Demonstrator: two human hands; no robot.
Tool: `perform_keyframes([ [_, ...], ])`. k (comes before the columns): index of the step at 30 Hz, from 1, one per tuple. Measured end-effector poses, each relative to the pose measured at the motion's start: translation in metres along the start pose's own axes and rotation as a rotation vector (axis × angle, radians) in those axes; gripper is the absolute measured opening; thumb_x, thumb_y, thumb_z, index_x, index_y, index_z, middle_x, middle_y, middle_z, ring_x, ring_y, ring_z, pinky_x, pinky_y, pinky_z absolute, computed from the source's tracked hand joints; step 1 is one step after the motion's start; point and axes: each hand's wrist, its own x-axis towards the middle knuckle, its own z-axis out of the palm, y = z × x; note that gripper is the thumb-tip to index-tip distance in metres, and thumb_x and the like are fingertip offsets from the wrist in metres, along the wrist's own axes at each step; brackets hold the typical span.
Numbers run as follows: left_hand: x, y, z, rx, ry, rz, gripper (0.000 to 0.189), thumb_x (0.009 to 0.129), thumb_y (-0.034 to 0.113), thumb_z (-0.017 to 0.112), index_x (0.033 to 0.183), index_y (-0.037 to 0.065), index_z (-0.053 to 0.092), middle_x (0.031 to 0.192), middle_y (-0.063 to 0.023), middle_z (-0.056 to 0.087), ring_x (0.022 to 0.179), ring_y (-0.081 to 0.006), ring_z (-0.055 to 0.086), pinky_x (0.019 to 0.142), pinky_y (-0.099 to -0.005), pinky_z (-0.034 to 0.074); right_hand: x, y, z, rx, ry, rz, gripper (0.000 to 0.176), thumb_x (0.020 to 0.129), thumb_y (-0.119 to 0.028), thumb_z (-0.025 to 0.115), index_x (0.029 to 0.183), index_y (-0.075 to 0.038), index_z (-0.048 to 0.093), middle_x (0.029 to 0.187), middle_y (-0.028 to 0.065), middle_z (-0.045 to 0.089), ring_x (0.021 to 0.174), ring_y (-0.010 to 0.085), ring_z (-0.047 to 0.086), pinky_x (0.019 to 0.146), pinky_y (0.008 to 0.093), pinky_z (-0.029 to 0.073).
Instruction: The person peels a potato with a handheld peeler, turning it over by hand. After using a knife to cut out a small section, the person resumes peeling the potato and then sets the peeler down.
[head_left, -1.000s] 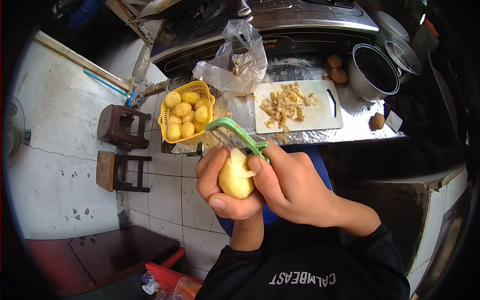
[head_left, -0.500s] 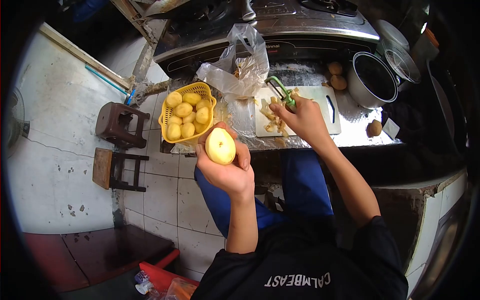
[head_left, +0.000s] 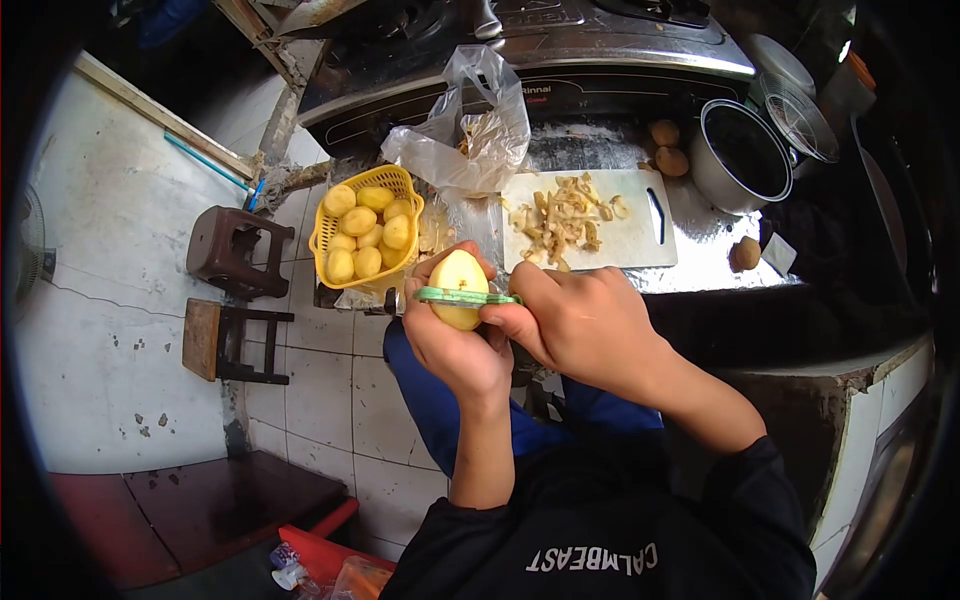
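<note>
A pale yellow, peeled potato (head_left: pixel 460 272) rests in my left hand (head_left: pixel 455 350), whose fingers curl round it. My right hand (head_left: pixel 590 325) grips a green peeler (head_left: pixel 465 297), which lies across the face of the potato. Beyond my hands a white cutting board (head_left: pixel 630 240) bears a heap of peelings (head_left: pixel 565 215). To the left stands a yellow basket (head_left: pixel 404 178) filled with several peeled potatoes (head_left: pixel 358 221). Between basket and board is a crumpled clear plastic bag (head_left: pixel 455 150) with peelings inside.
Unpeeled potatoes (head_left: pixel 671 160) lie beside a metal pot (head_left: pixel 728 190) on the right; another (head_left: pixel 746 254) is nearer the counter edge. A gas stove (head_left: pixel 640 50) stands behind. On the left are a brown plastic stool (head_left: pixel 225 248) and a small wooden stool (head_left: pixel 203 340).
My right hand has come left and down from the cutting board, bringing the peeler onto the potato. The left hand still holds the potato, slightly further right. The view has shifted a little.
</note>
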Motion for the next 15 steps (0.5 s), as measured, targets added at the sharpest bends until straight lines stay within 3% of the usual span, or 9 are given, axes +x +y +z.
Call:
perform_keyframes([
  [1, -0.003, 0.01, 0.0, -0.002, 0.004, 0.0, 0.05, 0.097, 0.031, 0.026, 0.097, -0.005, 0.06, 0.076, -0.0117, 0.06, 0.047, -0.0107, 0.046, 0.033, -0.0219, 0.028, 0.001, 0.001, -0.001, 0.0, -0.003, -0.003, 0.043, 0.093, -0.046, 0.053, 0.073, -0.008, 0.053, 0.05, 0.0075, 0.056, 0.039, 0.0266, 0.056, 0.037, 0.0362, 0.043],
  [3, -0.007, 0.028, -0.007, -0.096, -0.225, -0.302, 0.05, 0.097, 0.032, 0.027, 0.095, -0.005, 0.06, 0.075, -0.0117, 0.06, 0.045, -0.0103, 0.044, 0.033, -0.021, 0.027, 0.002, 0.005, -0.003, -0.079, 0.028, -0.081, 0.044, 0.092, -0.048, 0.053, 0.072, -0.01, 0.051, 0.049, 0.0054, 0.055, 0.037, 0.0235, 0.055, 0.035, 0.0335, 0.041],
  [4, -0.006, 0.032, -0.013, -0.097, -0.223, -0.304, 0.05, 0.097, 0.032, 0.027, 0.095, -0.005, 0.06, 0.075, -0.0117, 0.06, 0.045, -0.0103, 0.044, 0.033, -0.021, 0.027, 0.003, 0.006, -0.005, -0.079, 0.025, -0.081, 0.044, 0.092, -0.048, 0.053, 0.072, -0.01, 0.051, 0.049, 0.0054, 0.055, 0.037, 0.0235, 0.055, 0.035, 0.0335, 0.041],
  [6, -0.003, 0.036, -0.021, -0.121, -0.429, -0.387, 0.051, 0.097, 0.034, 0.027, 0.095, -0.006, 0.059, 0.075, -0.0122, 0.06, 0.045, -0.0098, 0.042, 0.033, -0.0201, 0.026, 0.003, 0.01, -0.009, -0.086, 0.003, -0.161, 0.045, 0.092, -0.05, 0.053, 0.071, -0.01, 0.051, 0.048, 0.0049, 0.054, 0.036, 0.0228, 0.054, 0.035, 0.0331, 0.041],
  [9, -0.007, 0.043, -0.022, -0.134, -0.434, -0.442, 0.05, 0.097, 0.034, 0.028, 0.095, -0.006, 0.059, 0.074, -0.0123, 0.061, 0.044, -0.0093, 0.04, 0.032, -0.0199, 0.024, 0.002, 0.011, -0.013, -0.077, 0.0, -0.198, 0.046, 0.092, -0.05, 0.053, 0.07, -0.01, 0.05, 0.046, 0.0044, 0.052, 0.036, 0.0227, 0.054, 0.035, 0.0322, 0.041],
  [10, -0.009, 0.047, -0.019, -0.112, -0.394, -0.415, 0.05, 0.096, 0.032, 0.029, 0.094, -0.008, 0.06, 0.073, -0.012, 0.06, 0.048, -0.0112, 0.045, 0.037, -0.0211, 0.033, 0.001, 0.01, -0.012, -0.079, -0.004, -0.201, 0.046, 0.092, -0.05, 0.053, 0.07, -0.01, 0.05, 0.046, 0.0044, 0.052, 0.036, 0.0227, 0.054, 0.035, 0.0322, 0.041],
  [11, -0.012, 0.045, -0.017, -0.115, -0.391, -0.414, 0.05, 0.096, 0.032, 0.029, 0.094, -0.008, 0.06, 0.073, -0.012, 0.06, 0.048, -0.0112, 0.045, 0.037, -0.0211, 0.033, -0.001, 0.008, -0.01, -0.063, 0.013, -0.176, 0.046, 0.092, -0.05, 0.054, 0.07, -0.009, 0.049, 0.046, 0.0046, 0.052, 0.036, 0.0226, 0.054, 0.035, 0.0321, 0.041],
  [13, -0.017, 0.038, -0.011, 0.145, -0.217, -0.119, 0.05, 0.095, 0.03, 0.03, 0.092, -0.009, 0.061, 0.072, -0.0117, 0.06, 0.054, -0.0144, 0.052, 0.048, -0.0242, 0.042, -0.004, 0.002, -0.006, -0.051, 0.029, -0.15, 0.046, 0.092, -0.049, 0.054, 0.069, -0.009, 0.049, 0.046, 0.0047, 0.051, 0.036, 0.0225, 0.054, 0.035, 0.0321, 0.041],
  [15, -0.019, 0.035, -0.006, 0.19, -0.18, -0.013, 0.05, 0.095, 0.03, 0.03, 0.091, -0.009, 0.062, 0.072, -0.0116, 0.059, 0.058, -0.0158, 0.054, 0.052, -0.0254, 0.044, -0.005, -0.003, -0.003, -0.005, 0.07, -0.093, 0.046, 0.092, -0.046, 0.056, 0.068, -0.008, 0.047, 0.045, 0.0056, 0.05, 0.036, 0.0222, 0.054, 0.035, 0.0327, 0.041],
])
